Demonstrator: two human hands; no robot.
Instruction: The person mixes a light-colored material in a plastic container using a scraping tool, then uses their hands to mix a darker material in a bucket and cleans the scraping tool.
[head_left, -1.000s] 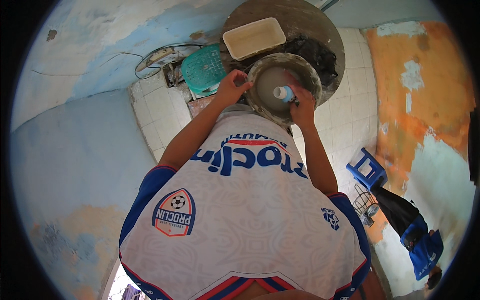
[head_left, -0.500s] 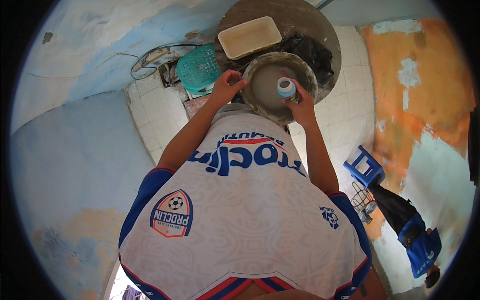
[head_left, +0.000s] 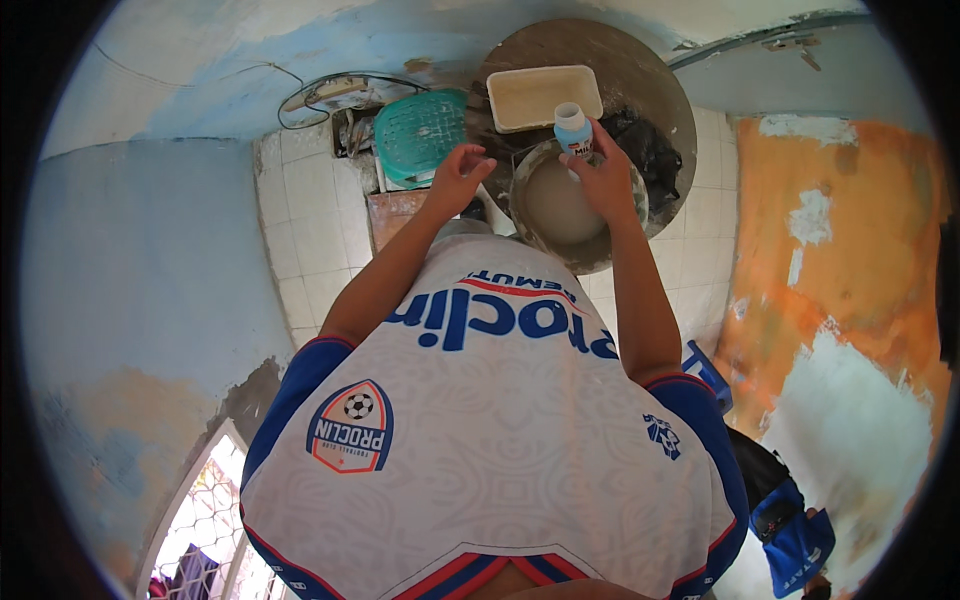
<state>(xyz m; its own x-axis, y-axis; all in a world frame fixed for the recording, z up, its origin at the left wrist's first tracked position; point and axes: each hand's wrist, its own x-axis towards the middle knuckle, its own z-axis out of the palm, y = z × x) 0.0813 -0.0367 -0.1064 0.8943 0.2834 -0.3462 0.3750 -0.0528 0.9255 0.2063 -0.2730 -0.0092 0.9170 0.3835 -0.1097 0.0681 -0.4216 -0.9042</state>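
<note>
My right hand point(head_left: 605, 180) is wrapped round a small light-blue and white plastic bottle point(head_left: 573, 135), whose uncapped mouth faces up. The bottle is over the far rim of a round, grime-streaked basin point(head_left: 523, 215). Greyish, cloudy liquid point(head_left: 565, 203) fills part of this basin. To its left hovers my left hand point(head_left: 460, 180), fingers loosely curled and thumb apart, with nothing visible in it. Behind the basin, a cream rectangular tray point(head_left: 543, 72) rests on a round brown table point(head_left: 640, 75).
A crumpled black plastic bag point(head_left: 655, 160) lies right of the basin. At left are a green plastic chair point(head_left: 415, 135) and looped cables point(head_left: 300, 100) by the wall. A blue stool point(head_left: 708, 375) and another person point(head_left: 790, 545) are at lower right.
My right hand has raised the bottle from over the basin's middle to its far rim, turning its label into sight. My left hand's fingers have parted slightly. The view has shifted.
</note>
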